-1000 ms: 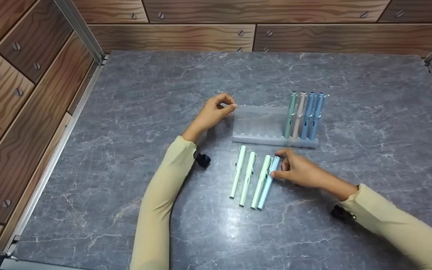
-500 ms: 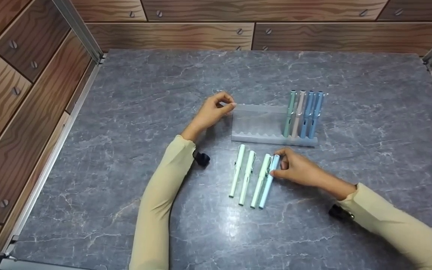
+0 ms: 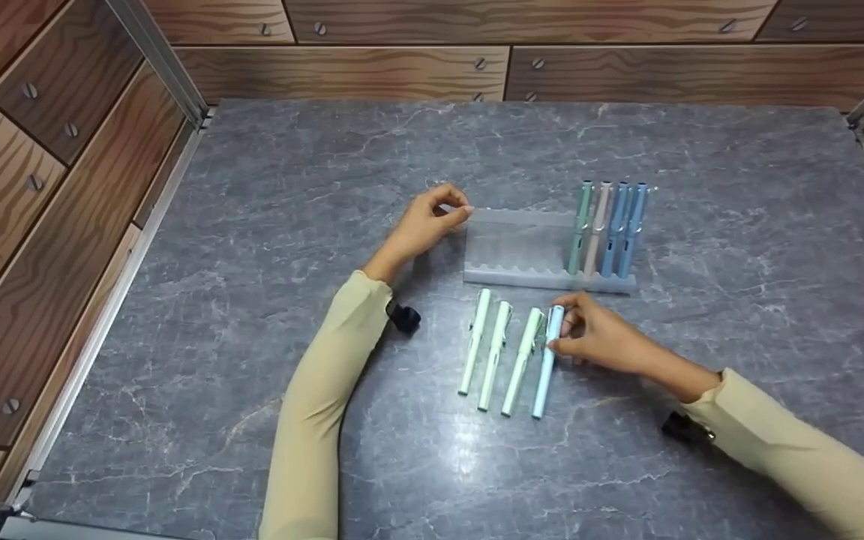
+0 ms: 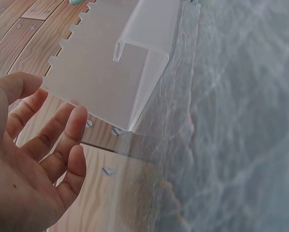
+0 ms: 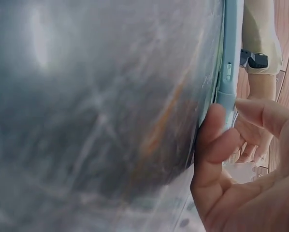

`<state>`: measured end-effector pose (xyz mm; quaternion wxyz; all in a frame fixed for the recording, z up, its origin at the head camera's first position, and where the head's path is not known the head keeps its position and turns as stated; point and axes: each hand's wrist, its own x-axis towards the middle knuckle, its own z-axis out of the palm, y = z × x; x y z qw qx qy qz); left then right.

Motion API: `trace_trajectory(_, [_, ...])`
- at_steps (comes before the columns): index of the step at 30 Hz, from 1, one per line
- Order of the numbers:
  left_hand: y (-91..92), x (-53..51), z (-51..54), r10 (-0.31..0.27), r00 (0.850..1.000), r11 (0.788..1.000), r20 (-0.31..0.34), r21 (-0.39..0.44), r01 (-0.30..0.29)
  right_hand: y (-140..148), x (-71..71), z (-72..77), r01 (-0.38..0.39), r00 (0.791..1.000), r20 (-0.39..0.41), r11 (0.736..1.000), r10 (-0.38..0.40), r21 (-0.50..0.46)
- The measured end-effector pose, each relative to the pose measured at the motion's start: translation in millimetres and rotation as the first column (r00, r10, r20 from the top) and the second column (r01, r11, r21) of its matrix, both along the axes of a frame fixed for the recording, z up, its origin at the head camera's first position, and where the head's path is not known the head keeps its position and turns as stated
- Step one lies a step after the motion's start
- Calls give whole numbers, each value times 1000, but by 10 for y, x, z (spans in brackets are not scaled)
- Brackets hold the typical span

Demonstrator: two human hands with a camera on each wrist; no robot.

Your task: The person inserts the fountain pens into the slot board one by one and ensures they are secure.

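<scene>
My left hand [image 3: 428,221] pinches the upper left corner of a clear plastic pen stand [image 3: 514,244] between thumb and forefinger. In the left wrist view the other fingers of that hand [image 4: 43,150] are spread loosely beside the stand's [image 4: 93,67] edge. My right hand [image 3: 601,334] grips the upper part of a light blue pen [image 3: 547,375] in front of the stand, with thumb and fingertips on it. Left of this pen lie three pale green pens, the nearest a pale green pen [image 3: 520,367] a small gap away. The right wrist view shows the light blue pen [image 5: 228,63] close up.
Several pens stand in the right slots of the stand: a green pen [image 3: 580,229], a beige pen [image 3: 597,232] and blue ones such as a blue pen [image 3: 633,229]. Wood-patterned panels [image 3: 342,73] border the grey marbled table [image 3: 327,165].
My right hand has shifted the light blue pen slightly right, opening a gap from the pale green pen it lay against. The left hand stays at the stand's corner.
</scene>
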<state>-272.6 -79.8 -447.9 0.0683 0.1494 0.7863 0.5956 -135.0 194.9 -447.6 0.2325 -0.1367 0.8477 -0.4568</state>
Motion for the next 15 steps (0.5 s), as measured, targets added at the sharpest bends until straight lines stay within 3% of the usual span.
trace_trajectory(6, [-2, 10, -1, -5, 1000, 1000, -7, 5, 6, 10, -7, -6, 49, 996, 83, 994, -41, -96])
trace_trajectory(15, [-6, 4, -1, -10, 1000, 1000, -19, 7, 10, 38, -56, 34, 129, 978, 195, 954, -77, -271])
